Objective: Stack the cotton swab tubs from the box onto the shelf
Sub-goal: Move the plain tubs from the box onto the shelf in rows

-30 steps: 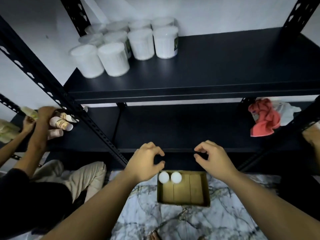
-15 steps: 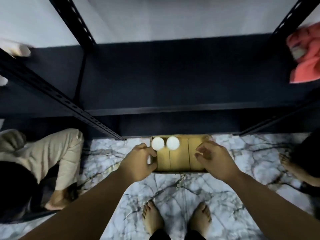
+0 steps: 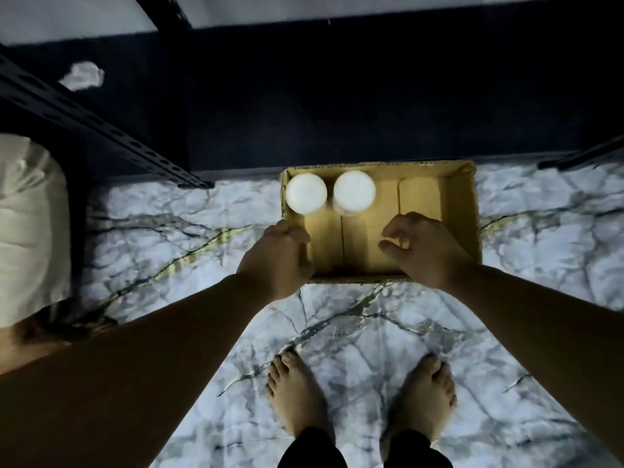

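Head view looks straight down on a cardboard box [image 3: 462, 211] that lies open on the marble floor [image 3: 175, 238], just in front of the dark shelf [image 3: 337, 113]. Two cotton swab tubs stay inside it, both at the far left end: the left tub [image 3: 306, 193] in the corner, touching the box wall, and the right tub [image 3: 354, 190] just beside it. The rest of the box bottom is bare.

Both tubs stand upright. Their long axis is vertical and points up to the camera, so mostly the round white lids are seen and only a little of the sides.

The left hand [image 3: 278, 256] is at the near left edge of the box, with its fingers [image 3: 293, 231] curled, and it seems to rest on the box wall; whether it really grips the wall I cannot tell. The right hand [image 3: 423, 248] hangs over the middle of the box, fingers half bent and loose, holding nothing.

I judge the step in hand is the reach into the box for the last two tubs. The next move calls for each hand to go forward and down, open around one tub at its side, close, and lift it straight up so it stays upright for stacking on the shelf.
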### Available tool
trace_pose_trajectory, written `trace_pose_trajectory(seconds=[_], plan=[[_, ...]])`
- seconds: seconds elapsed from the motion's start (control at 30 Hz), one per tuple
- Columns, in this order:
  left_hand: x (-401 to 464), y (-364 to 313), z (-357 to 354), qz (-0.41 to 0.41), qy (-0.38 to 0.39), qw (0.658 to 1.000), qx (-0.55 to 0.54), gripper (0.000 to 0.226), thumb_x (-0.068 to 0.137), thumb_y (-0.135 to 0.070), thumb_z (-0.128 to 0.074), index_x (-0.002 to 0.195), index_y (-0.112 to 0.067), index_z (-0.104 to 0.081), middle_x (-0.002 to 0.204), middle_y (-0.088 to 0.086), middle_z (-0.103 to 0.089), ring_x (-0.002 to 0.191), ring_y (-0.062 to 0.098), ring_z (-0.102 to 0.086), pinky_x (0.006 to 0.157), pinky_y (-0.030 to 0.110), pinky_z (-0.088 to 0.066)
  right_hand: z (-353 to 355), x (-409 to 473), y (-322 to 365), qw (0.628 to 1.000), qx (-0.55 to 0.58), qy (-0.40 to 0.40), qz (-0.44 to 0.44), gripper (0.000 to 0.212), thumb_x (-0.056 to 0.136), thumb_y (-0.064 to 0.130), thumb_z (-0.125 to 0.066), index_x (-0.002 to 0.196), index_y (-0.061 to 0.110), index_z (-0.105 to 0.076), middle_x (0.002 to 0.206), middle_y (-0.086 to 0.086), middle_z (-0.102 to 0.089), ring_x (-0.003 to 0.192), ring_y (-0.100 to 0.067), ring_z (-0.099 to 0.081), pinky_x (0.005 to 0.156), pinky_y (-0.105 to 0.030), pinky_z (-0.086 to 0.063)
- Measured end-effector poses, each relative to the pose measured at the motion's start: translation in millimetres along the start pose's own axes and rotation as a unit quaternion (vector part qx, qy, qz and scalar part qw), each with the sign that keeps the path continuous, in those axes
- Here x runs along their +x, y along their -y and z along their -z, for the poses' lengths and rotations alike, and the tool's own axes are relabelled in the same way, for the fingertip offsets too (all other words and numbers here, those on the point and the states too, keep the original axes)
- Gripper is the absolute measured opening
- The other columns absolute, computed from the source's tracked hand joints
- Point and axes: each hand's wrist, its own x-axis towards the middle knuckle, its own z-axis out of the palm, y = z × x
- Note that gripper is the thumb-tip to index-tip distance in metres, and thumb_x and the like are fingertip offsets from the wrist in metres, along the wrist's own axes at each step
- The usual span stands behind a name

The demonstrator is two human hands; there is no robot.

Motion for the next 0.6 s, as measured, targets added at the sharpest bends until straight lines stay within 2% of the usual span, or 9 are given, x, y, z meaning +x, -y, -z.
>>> trace_pose_trajectory(seconds=[0.1,0.23,0.3,0.4,0.53,0.6], plan=[[28.4,7.2,-22.2,-0.005,-0.01,0.999,0.033,0.048,0.08,-0.046,-0.05,0.118,-0.018,-0.061,0.119,0.01,-0.057,0.116,0.032,-0.053,0.089,0.037,-0.052,-24.4,34.0,-13.9,1.0,-0.013,0.004,-0.004,0.023,0.096,0.042,-0.061,0.109,0.024,-0.066,0.111,0.001,-0.061,0.098,-0.014,-0.058,0.079,-0.027,-0.043],[67.5,12.1,-36.0,-0.007,-0.065,0.996,0.054,0.051,0.085,-0.034,-0.063,0.131,-0.013,-0.055,0.128,0.013,-0.051,0.117,0.034,-0.052,0.085,0.044,-0.055,-39.9,77.0,-21.4,0.996,-0.082,-0.033,0.013,0.044,0.095,0.049,-0.058,0.127,0.019,-0.062,0.132,-0.009,-0.052,0.124,-0.027,-0.048,0.095,-0.036,-0.045],[87.1,14.3,-38.3,-0.017,-0.103,0.99,0.091,0.056,0.087,-0.037,-0.063,0.136,-0.012,-0.05,0.133,0.015,-0.051,0.115,0.035,-0.055,0.085,0.044,-0.054,-43.5,96.2,-22.4,0.987,-0.143,-0.061,0.043,0.058,0.093,0.051,-0.061,0.14,0.017,-0.054,0.144,-0.013,-0.046,0.132,-0.032,-0.041,0.103,-0.042,-0.044],[115.3,22.4,-42.9,-0.025,-0.12,0.976,0.178,0.07,0.088,-0.047,-0.059,0.146,-0.015,-0.038,0.143,0.014,-0.047,0.123,0.034,-0.051,0.095,0.046,-0.046,-53.2,120.3,-22.6,0.977,-0.193,-0.059,0.07,0.076,0.09,0.055,-0.061,0.153,0.02,-0.037,0.156,-0.012,-0.034,0.138,-0.034,-0.034,0.108,-0.048,-0.043],[133.8,32.2,-53.9,-0.026,-0.108,0.962,0.251,0.085,0.087,-0.052,-0.057,0.155,-0.015,-0.022,0.153,0.014,-0.036,0.137,0.033,-0.039,0.111,0.056,-0.028,-73.3,133.5,-24.9,0.975,-0.216,-0.013,0.051,0.091,0.091,0.059,-0.058,0.161,0.025,-0.01,0.17,-0.007,0.001,0.154,-0.032,-0.009,0.118,-0.05,-0.028],[132.1,32.5,-61.6,-0.021,-0.103,0.96,0.26,0.09,0.086,-0.052,-0.058,0.156,-0.014,-0.017,0.154,0.015,-0.033,0.141,0.034,-0.034,0.117,0.06,-0.018,-81.9,126.7,-26.5,0.974,-0.218,-0.029,0.043,0.09,0.091,0.057,-0.059,0.161,0.024,-0.012,0.169,-0.008,-0.001,0.153,-0.031,-0.01,0.118,-0.05,-0.027]])
